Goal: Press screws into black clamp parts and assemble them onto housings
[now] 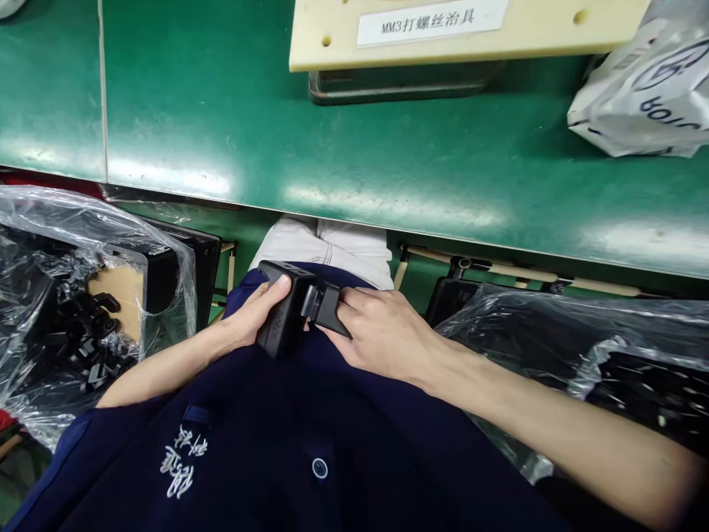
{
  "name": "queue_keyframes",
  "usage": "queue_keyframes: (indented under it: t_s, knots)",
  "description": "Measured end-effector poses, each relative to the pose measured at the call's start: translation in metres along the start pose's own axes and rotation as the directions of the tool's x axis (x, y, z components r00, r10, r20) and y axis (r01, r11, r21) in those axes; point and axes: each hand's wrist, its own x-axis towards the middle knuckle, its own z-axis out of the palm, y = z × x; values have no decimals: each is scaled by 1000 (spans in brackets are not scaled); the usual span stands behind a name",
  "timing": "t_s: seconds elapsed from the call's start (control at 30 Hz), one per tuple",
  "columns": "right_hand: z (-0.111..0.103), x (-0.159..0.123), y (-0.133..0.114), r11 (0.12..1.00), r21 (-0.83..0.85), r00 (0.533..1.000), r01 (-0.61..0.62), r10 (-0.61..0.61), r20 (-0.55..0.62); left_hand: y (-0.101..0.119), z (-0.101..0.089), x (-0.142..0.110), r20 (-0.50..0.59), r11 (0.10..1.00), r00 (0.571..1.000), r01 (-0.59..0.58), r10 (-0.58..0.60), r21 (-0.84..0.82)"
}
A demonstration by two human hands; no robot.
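My left hand [258, 310] is closed around a black box-shaped plastic housing [283, 307], thumb on its upper edge, held over my lap. Pinched in my right hand [377, 329] is a smaller black plastic bracket [326, 307] with a curved clip at its left end. That clip end meets or almost meets the right side of the housing; I cannot tell whether the two are joined. The fingertips of my right hand are partly hidden behind the bracket.
A green workbench [249, 140] lies ahead, carrying a cream fixture board [343, 55] with a printed label and a white plastic bag [636, 103]. At left, a plastic-lined bin [188, 288] holds black parts; at right is another plastic-lined container [515, 318] with dark parts.
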Motion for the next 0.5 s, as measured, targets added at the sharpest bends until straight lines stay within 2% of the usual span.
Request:
queue_keyframes:
  t_s: [0.13,0.23,0.4,0.5]
  knots:
    - [-7,10,-8,998,-67,986,16,-4,167,1,11,-4,-179,998,984,15,-4,60]
    - [-10,19,-13,990,-114,961,80,-46,274,1,14,-6,-290,996,957,32,-5,89]
    - [-1,31,-14,951,-186,920,249,-172,352,-1,14,-4,-388,980,907,193,-165,36]
    - [3,36,-14,913,-236,894,333,-227,387,-2,13,-2,-370,974,902,224,-221,-36]
